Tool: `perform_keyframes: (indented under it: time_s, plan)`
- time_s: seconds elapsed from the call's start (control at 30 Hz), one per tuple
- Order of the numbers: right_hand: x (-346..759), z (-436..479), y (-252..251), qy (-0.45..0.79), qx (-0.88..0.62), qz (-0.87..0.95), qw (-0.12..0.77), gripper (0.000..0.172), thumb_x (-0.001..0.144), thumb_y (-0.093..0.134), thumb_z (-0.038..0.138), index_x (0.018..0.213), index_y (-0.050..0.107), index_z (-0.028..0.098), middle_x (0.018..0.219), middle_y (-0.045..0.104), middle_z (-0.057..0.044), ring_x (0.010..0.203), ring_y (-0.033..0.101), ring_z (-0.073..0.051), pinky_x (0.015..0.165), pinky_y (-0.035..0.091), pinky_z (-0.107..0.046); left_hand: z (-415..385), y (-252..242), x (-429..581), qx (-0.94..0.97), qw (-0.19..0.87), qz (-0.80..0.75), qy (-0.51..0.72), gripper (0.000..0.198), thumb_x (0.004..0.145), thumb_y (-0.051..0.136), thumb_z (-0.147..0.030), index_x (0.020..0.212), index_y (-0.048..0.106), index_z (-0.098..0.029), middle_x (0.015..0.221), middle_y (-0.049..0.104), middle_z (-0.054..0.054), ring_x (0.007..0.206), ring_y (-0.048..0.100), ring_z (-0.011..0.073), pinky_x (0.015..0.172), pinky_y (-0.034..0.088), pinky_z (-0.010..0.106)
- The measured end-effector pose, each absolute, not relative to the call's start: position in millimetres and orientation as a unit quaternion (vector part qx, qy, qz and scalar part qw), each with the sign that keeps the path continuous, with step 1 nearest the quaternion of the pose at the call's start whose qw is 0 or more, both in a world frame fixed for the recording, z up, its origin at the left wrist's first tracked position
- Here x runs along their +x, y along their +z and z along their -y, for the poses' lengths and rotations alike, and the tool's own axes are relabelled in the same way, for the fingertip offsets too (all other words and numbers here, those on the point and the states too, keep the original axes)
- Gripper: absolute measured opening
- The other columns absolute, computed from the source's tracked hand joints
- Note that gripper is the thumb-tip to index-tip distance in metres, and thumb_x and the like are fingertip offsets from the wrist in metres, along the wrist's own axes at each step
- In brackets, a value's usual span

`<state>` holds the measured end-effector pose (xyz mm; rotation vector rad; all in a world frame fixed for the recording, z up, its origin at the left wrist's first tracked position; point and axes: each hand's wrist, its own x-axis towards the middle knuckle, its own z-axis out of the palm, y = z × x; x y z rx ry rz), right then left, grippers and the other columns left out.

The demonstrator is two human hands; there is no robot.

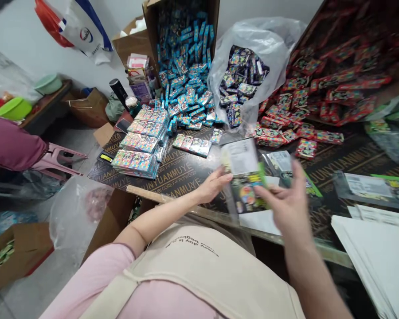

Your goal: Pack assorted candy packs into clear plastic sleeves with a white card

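In the head view, a flat packet with a pale label and a multicoloured lower part is seen held up at the front edge of a dark tabletop printed with gold lettering. The packet's left edge is gripped by the left hand, between thumb and fingers. Its lower right side is met by the right hand, which is blurred; whether that hand is closed on it cannot be told. To the left, silvery packs are stacked in layers, with a row of small packs laid just beside them. Behind, blue packs are spilled from a carton, purple packs are contained in a clear bag, and red packs are heaped to the right. White sheets are piled at the near right.
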<state>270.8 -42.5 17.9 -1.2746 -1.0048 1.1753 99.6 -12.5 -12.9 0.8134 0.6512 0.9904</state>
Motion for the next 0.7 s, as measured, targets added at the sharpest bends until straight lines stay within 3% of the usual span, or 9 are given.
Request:
perform_keyframes:
  time_s: [0.07,0.1,0.17,0.3,0.43,0.53,0.63,0.7]
  plan:
    - [240,44,-1,0.543,-0.524,0.4,0.52,0.124,0.055,0.084,0.041,0.152,0.008,0.028,0.082,0.065,0.001,0.064,0.064,-0.018,0.067,0.057,-0.036,17,-3,104,0.323,0.784,-0.276,0.452,0.07,0.075,0.057,-0.062,0.127,0.056,-0.016,0.127,0.064,0.013,0.116,0.061,0.0305,0.1,0.046,0.044]
    - [229,44,-9,0.529,-0.531,0.408,0.522,0.125,0.055,0.084,0.04,0.152,0.006,0.027,0.079,0.063,0.002,0.062,0.062,-0.018,0.064,0.057,-0.034,19,0,103,0.305,0.797,-0.273,0.444,0.072,0.074,0.052,-0.065,0.124,0.058,-0.013,0.122,0.067,0.014,0.114,0.062,0.0315,0.098,0.048,0.044]
    - [218,42,-19,0.447,-0.555,0.457,0.532,0.127,0.053,0.086,0.039,0.152,0.007,0.029,0.09,0.061,0.0,0.071,0.062,-0.017,0.067,0.056,-0.033,24,3,94,0.287,0.803,-0.285,0.438,0.075,0.072,0.047,-0.067,0.12,0.06,-0.011,0.114,0.07,0.014,0.109,0.064,0.032,0.093,0.05,0.044]
    - [217,35,-8,0.261,-0.555,0.567,0.549,0.12,0.058,0.085,0.038,0.15,0.009,0.032,0.118,0.056,-0.006,0.103,0.059,-0.023,0.088,0.052,-0.041,37,-4,66,0.295,0.784,-0.324,0.44,0.073,0.073,0.043,-0.069,0.115,0.065,-0.013,0.107,0.073,0.012,0.103,0.067,0.0297,0.09,0.051,0.041]
    - [213,23,18,0.294,-0.481,0.643,0.519,0.103,0.072,0.075,0.04,0.151,0.009,0.032,0.103,0.063,-0.004,0.1,0.06,-0.023,0.09,0.051,-0.042,46,-19,49,0.316,0.794,-0.347,0.386,0.071,0.074,0.044,-0.073,0.105,0.069,-0.014,0.098,0.074,0.013,0.098,0.068,0.0299,0.088,0.051,0.041]
    - [209,16,31,0.325,-0.463,0.674,0.475,0.095,0.072,0.073,0.047,0.149,0.019,0.031,0.092,0.061,-0.002,0.088,0.06,-0.022,0.087,0.053,-0.043,50,-24,51,0.357,0.767,-0.364,0.39,0.057,0.078,0.047,-0.063,0.097,0.07,-0.014,0.092,0.074,0.012,0.091,0.069,0.0273,0.084,0.054,0.041]
    - [209,12,34,0.337,-0.452,0.68,0.468,0.092,0.069,0.072,0.056,0.146,0.026,0.035,0.077,0.055,0.002,0.073,0.059,-0.02,0.084,0.054,-0.043,45,-27,63,0.468,0.709,-0.378,0.367,0.043,0.088,0.039,-0.044,0.098,0.072,-0.018,0.088,0.075,0.008,0.082,0.071,0.0222,0.077,0.058,0.036]
    - [210,5,29,0.365,-0.446,0.669,0.47,0.092,0.065,0.073,0.058,0.145,0.029,0.043,0.076,0.055,0.001,0.07,0.059,-0.024,0.079,0.056,-0.049,33,-29,68,0.608,0.559,-0.448,0.342,0.037,0.091,0.037,-0.029,0.101,0.073,-0.026,0.082,0.075,0.003,0.077,0.072,0.0178,0.069,0.059,0.029]
